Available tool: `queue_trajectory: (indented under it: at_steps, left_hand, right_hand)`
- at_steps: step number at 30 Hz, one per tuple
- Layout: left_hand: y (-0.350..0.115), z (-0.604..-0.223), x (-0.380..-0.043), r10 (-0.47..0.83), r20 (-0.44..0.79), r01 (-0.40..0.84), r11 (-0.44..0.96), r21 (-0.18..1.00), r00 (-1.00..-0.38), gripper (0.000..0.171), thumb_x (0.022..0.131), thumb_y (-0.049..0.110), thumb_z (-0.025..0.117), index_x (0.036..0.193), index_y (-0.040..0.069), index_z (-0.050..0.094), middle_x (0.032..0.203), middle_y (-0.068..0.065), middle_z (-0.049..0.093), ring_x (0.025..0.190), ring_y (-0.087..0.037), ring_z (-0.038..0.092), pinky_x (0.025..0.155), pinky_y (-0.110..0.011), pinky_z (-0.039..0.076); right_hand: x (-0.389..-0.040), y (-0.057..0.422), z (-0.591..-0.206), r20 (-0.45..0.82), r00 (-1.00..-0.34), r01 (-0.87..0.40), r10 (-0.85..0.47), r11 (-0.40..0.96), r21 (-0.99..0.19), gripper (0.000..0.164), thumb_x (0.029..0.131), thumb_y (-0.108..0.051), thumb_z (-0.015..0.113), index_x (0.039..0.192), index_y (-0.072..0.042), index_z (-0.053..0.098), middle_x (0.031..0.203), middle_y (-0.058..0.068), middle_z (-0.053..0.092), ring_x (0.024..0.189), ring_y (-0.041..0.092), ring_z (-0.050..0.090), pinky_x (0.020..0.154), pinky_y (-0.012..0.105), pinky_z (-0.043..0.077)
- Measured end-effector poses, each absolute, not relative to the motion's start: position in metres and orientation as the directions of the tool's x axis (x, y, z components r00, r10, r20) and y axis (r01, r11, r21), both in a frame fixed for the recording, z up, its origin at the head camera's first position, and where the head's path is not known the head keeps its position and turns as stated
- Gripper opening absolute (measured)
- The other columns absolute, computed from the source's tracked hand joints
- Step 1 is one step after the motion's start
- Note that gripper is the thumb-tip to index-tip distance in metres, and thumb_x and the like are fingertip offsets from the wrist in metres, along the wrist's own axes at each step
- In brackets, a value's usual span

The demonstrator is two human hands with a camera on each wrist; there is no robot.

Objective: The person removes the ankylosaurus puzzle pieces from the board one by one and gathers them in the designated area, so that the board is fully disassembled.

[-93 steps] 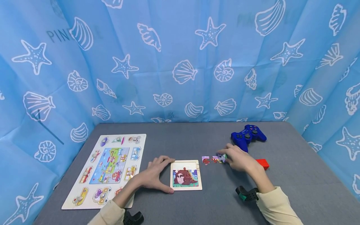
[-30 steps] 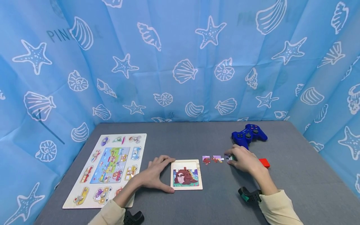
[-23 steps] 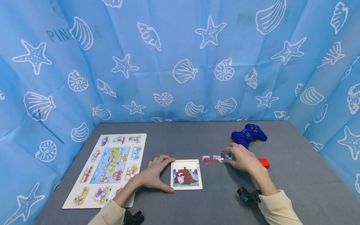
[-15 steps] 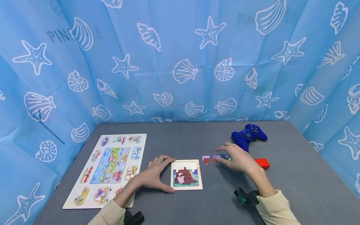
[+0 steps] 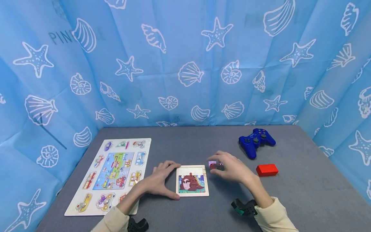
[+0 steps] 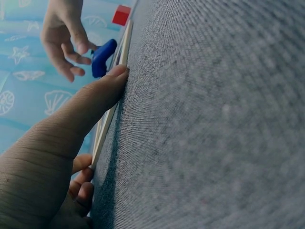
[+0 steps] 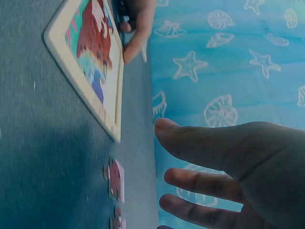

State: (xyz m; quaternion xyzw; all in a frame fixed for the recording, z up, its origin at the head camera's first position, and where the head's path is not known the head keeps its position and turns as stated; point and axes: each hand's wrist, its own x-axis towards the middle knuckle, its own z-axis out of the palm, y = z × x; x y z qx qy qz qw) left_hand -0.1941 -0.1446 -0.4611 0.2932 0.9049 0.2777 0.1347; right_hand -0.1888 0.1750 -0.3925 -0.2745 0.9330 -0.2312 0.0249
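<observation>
Wooden puzzle tray (image 5: 192, 168) lies flat and square on the table (image 5: 185, 141), steadied by the left hand (image 5: 157, 180). Right hand (image 5: 232, 167), fingers loose and empty, hovers over loose pieces (image 5: 212, 165) beside it. Controller (image 5: 256, 141) and red block (image 5: 267, 169) sit farther right.

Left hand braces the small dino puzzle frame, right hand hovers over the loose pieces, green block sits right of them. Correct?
Not quite: the block is red, not green, as the head view shows. The rest holds: the left hand braces the small dino puzzle frame, and the right hand hovers open over the loose pieces.
</observation>
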Motion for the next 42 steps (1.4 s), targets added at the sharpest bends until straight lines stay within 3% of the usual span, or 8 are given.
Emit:
queue_trajectory:
  at_steps: [17, 23, 27, 31, 42]
  left_hand:
    - [-0.147, -0.462, -0.194, 0.614, -0.082, 0.457, 0.663, 0.593, -0.785, 0.103, 0.071, 0.06, 0.086, 0.156, 0.026, 0.039, 0.152, -0.003, 0.039, 0.125, -0.023, 0.038, 0.092, -0.045, 0.028]
    - [-0.147, -0.462, -0.194, 0.618, -0.089, 0.456, 0.662, 0.595, -0.781, 0.103, 0.072, 0.06, 0.085, 0.157, 0.026, 0.038, 0.153, -0.004, 0.038, 0.128, -0.024, 0.037, 0.093, -0.046, 0.029]
    - [-0.146, -0.462, -0.194, 0.617, -0.092, 0.454, 0.663, 0.595, -0.782, 0.103, 0.072, 0.06, 0.085, 0.157, 0.026, 0.038, 0.153, -0.004, 0.038, 0.128, -0.024, 0.037, 0.094, -0.046, 0.029]
    - [-0.146, -0.462, -0.195, 0.616, -0.093, 0.451, 0.663, 0.598, -0.782, 0.102, 0.072, 0.061, 0.085, 0.157, 0.026, 0.038, 0.152, -0.004, 0.038, 0.128, -0.024, 0.037, 0.094, -0.046, 0.029]
    - [-0.146, -0.461, -0.195, 0.618, -0.098, 0.449, 0.662, 0.6, -0.78, 0.102, 0.073, 0.059, 0.085, 0.157, 0.026, 0.037, 0.152, -0.004, 0.038, 0.126, -0.023, 0.037, 0.094, -0.045, 0.028]
  right_hand:
    - [-0.184, 0.107, -0.4, 0.04, -0.724, -0.623, -0.689, 0.627, -0.468, 0.034, 0.093, -0.018, 0.076, 0.125, -0.007, 0.073, 0.105, 0.009, 0.069, 0.086, 0.02, 0.06, 0.071, 0.026, 0.046]
    - [-0.181, 0.091, -0.408, 0.019, -0.68, -0.66, -0.733, 0.601, -0.451, 0.035, 0.092, -0.018, 0.077, 0.125, -0.009, 0.073, 0.111, 0.008, 0.07, 0.083, 0.01, 0.05, 0.072, 0.022, 0.04]
    - [-0.179, 0.086, -0.414, 0.019, -0.652, -0.701, -0.758, 0.594, -0.394, 0.027, 0.092, -0.019, 0.076, 0.119, -0.013, 0.075, 0.104, 0.004, 0.067, 0.08, 0.007, 0.043, 0.074, 0.022, 0.035]
    - [-0.178, 0.085, -0.417, 0.015, -0.657, -0.706, -0.754, 0.608, -0.362, 0.023, 0.091, -0.02, 0.077, 0.114, -0.014, 0.075, 0.099, 0.002, 0.063, 0.078, 0.008, 0.04, 0.071, 0.023, 0.032]
    - [-0.178, 0.085, -0.416, -0.05, -0.706, -0.65, -0.706, 0.675, -0.349, 0.04, 0.091, -0.027, 0.079, 0.127, -0.01, 0.072, 0.11, 0.005, 0.063, 0.082, 0.012, 0.041, 0.068, 0.024, 0.034]
